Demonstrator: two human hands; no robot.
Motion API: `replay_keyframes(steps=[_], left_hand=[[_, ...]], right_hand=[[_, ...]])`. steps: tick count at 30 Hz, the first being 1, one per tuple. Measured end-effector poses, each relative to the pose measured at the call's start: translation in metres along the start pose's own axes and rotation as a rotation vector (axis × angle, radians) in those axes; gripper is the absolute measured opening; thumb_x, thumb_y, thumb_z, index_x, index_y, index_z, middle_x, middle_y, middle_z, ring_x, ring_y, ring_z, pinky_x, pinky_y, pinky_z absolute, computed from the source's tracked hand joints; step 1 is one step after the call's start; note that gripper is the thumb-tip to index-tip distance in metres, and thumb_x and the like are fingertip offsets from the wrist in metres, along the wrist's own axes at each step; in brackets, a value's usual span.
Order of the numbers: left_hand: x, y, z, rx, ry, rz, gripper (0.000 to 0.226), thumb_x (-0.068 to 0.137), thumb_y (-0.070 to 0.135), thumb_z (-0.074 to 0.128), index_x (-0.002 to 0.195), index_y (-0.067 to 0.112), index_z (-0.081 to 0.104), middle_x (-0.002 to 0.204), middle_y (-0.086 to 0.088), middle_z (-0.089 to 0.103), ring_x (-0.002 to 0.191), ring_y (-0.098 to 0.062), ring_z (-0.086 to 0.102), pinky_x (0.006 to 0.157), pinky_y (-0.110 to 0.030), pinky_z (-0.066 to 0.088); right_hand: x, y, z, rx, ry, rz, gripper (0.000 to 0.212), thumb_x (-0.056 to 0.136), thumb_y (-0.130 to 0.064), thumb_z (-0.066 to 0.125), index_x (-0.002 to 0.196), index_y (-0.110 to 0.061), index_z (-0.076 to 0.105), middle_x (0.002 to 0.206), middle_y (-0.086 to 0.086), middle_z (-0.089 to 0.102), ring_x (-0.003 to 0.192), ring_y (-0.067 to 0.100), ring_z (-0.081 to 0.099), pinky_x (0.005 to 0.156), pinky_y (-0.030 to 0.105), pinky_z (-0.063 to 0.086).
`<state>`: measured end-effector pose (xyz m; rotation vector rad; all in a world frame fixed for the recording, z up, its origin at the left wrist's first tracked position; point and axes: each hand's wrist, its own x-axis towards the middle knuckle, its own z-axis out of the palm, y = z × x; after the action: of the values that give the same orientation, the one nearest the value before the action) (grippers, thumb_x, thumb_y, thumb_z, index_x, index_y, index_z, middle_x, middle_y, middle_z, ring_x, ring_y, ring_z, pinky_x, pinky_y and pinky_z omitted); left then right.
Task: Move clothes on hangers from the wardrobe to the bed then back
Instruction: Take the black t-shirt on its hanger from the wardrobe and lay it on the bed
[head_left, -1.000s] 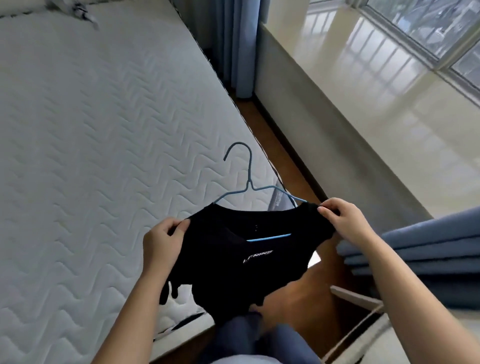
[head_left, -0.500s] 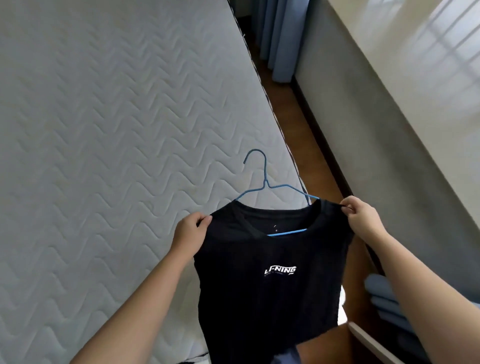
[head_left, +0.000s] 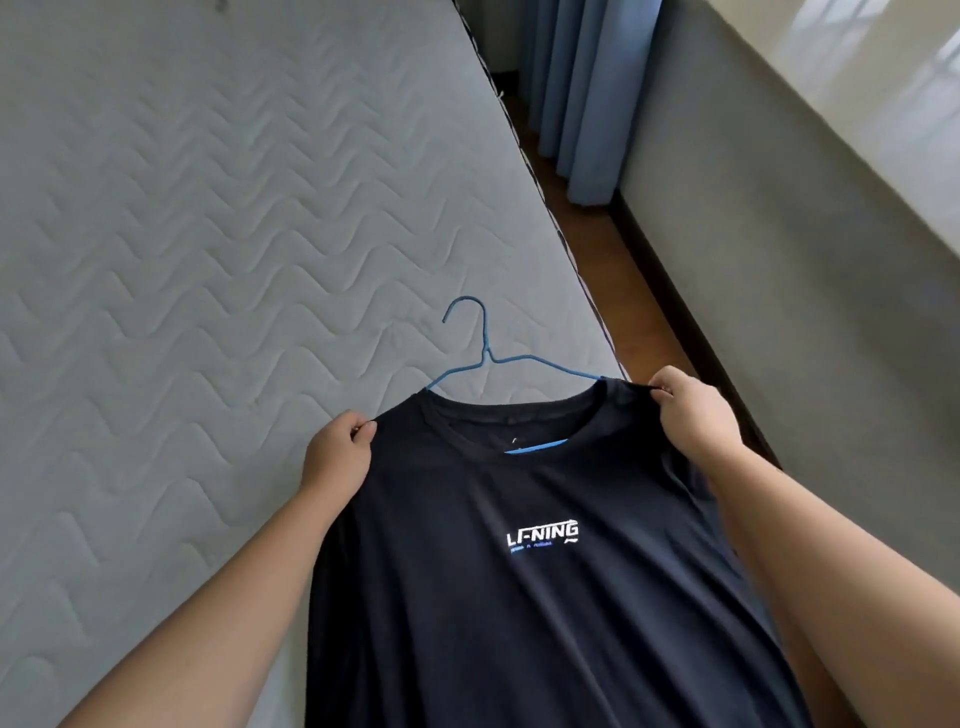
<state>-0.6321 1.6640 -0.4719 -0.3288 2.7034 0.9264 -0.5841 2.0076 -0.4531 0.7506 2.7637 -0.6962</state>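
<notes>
The bed (head_left: 208, 260) is pale grey. Its top is soft, with wavy lines sewn all over it. A tiny dark speck (head_left: 221, 6) sits on it at the far end, too small to tell what it is. A dark shirt (head_left: 519, 597) on a blue hanger (head_left: 485, 348) is over the near corner, but I cannot tell if it touches the bed. Beside the bed runs a thin strip of brown floor (head_left: 613, 280), and a blue curtain (head_left: 582, 104) comes down to it.

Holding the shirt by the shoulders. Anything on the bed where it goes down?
Nothing visible: the mattress ahead of the black shirt and blue hanger shows only its quilted cover.
</notes>
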Motion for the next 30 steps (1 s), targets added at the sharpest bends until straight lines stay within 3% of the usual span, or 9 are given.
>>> replay_keyframes(steps=[5, 10, 13, 18, 24, 30], left_hand=[[0.03, -0.023, 0.046, 0.009, -0.02, -0.037, 0.018, 0.094, 0.017, 0.044, 0.079, 0.008, 0.05, 0.069, -0.001, 0.049, 0.076, -0.026, 0.048, 0.058, -0.031, 0.032], [0.03, -0.031, 0.048, -0.026, -0.03, -0.032, 0.019, 0.093, 0.019, 0.046, 0.098, 0.004, 0.057, 0.093, -0.001, 0.055, 0.09, -0.022, 0.051, 0.075, -0.028, 0.036], [0.024, -0.026, 0.039, 0.003, -0.121, -0.05, 0.026, 0.092, 0.022, 0.049, 0.112, 0.005, 0.051, 0.111, -0.002, 0.054, 0.105, -0.024, 0.051, 0.084, -0.029, 0.038], [-0.027, -0.028, 0.014, 0.339, -0.11, -0.01, 0.049, 0.091, 0.032, 0.048, 0.134, 0.011, 0.036, 0.136, -0.013, 0.041, 0.125, -0.031, 0.037, 0.103, -0.04, 0.032], [-0.158, -0.058, -0.037, 0.034, -0.118, -0.219, 0.03, 0.092, 0.018, 0.046, 0.119, 0.004, 0.052, 0.123, -0.016, 0.053, 0.112, -0.028, 0.052, 0.092, -0.034, 0.04], [-0.31, -0.098, -0.076, -0.086, -0.088, -0.478, 0.025, 0.091, 0.013, 0.046, 0.112, 0.004, 0.057, 0.115, -0.016, 0.062, 0.107, -0.031, 0.056, 0.083, -0.032, 0.039]], right_hand=[[0.038, 0.017, 0.046, 0.078, -0.031, 0.073, 0.024, 0.091, -0.005, 0.042, 0.107, -0.01, 0.06, 0.113, 0.016, 0.063, 0.104, 0.035, 0.055, 0.075, 0.031, 0.039], [0.035, 0.02, 0.063, 0.195, 0.048, 0.16, 0.024, 0.093, -0.014, 0.045, 0.113, -0.006, 0.056, 0.118, 0.018, 0.059, 0.107, 0.035, 0.054, 0.079, 0.031, 0.036], [0.012, 0.017, 0.059, 0.17, 0.066, 0.162, 0.033, 0.093, -0.021, 0.047, 0.123, -0.008, 0.049, 0.124, 0.019, 0.052, 0.114, 0.036, 0.049, 0.092, 0.039, 0.039], [-0.061, 0.037, 0.037, 0.089, -0.025, 0.163, 0.049, 0.088, -0.02, 0.053, 0.135, -0.012, 0.039, 0.133, 0.018, 0.042, 0.124, 0.036, 0.041, 0.1, 0.045, 0.036], [-0.192, 0.079, 0.014, 0.07, -0.242, 0.281, 0.05, 0.086, -0.016, 0.057, 0.133, -0.006, 0.043, 0.128, 0.021, 0.05, 0.12, 0.036, 0.049, 0.098, 0.041, 0.039], [-0.315, 0.108, -0.001, 0.096, -0.343, 0.368, 0.045, 0.084, -0.01, 0.061, 0.127, -0.002, 0.049, 0.124, 0.023, 0.056, 0.115, 0.037, 0.054, 0.097, 0.04, 0.039]])
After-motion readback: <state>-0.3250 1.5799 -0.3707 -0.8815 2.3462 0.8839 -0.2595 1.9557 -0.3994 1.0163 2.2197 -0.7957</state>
